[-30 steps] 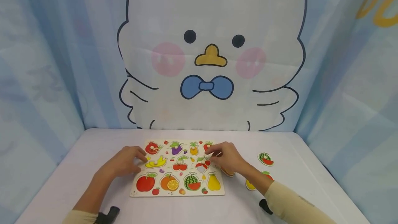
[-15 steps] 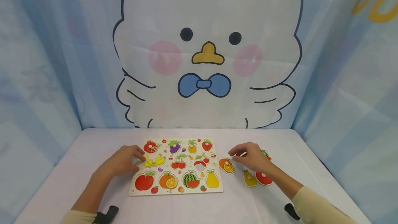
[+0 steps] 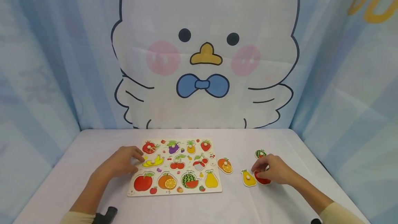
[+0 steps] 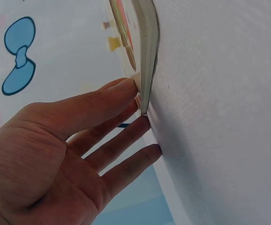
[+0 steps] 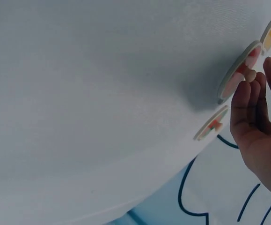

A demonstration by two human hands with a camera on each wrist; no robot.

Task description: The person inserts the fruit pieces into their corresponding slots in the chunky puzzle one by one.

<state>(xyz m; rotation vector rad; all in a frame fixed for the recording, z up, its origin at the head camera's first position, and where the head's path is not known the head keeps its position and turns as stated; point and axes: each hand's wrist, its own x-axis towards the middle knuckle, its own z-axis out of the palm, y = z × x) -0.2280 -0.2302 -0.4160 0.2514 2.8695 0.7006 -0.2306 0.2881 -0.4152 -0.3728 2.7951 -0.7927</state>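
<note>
A wooden fruit puzzle board lies on the white table. Knobbed pieces fill its upper two rows; the bottom row shows knobless apple, orange, watermelon and pear pictures. My left hand is at the board's left edge, fingers extended, with the thumb tip against the edge in the left wrist view. To the right of the board, my right hand is over the red apple piece. In the right wrist view its fingertips are at the wooden knob, the thumb a little apart from it.
Loose on the table are an orange piece by the board's right edge, a pear piece left of the apple, and a watermelon piece behind it. A curtain with a cartoon bird hangs along the back edge.
My right hand has moved right, from the board's upper right past the orange piece to the apple piece. The left hand stays at the board's left edge.
</note>
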